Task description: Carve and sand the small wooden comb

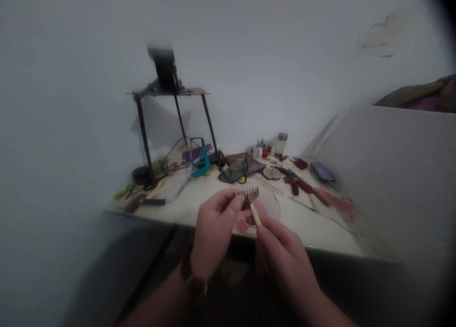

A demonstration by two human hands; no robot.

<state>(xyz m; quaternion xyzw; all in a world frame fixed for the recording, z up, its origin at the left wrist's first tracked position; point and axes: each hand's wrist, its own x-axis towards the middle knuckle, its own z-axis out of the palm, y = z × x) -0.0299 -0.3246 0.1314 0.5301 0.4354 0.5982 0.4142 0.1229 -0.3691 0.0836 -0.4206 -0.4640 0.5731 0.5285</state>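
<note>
Cluttered workbench (pixel 313 229), wooden-handled rake tool (pixel 255 214), metal teeth (pixel 252 192)

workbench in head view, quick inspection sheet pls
surface: pale, stained workbench top
job's things: wood-handled toothed metal tool, above a clear disc and pink material
clutter: red-handled tools, glass jar, teal plastic piece
grippers: left hand pinches the toothed end; right hand pinches the handle
cables: thin wires near the stand
surroundings: white walls, black metal stand
</note>
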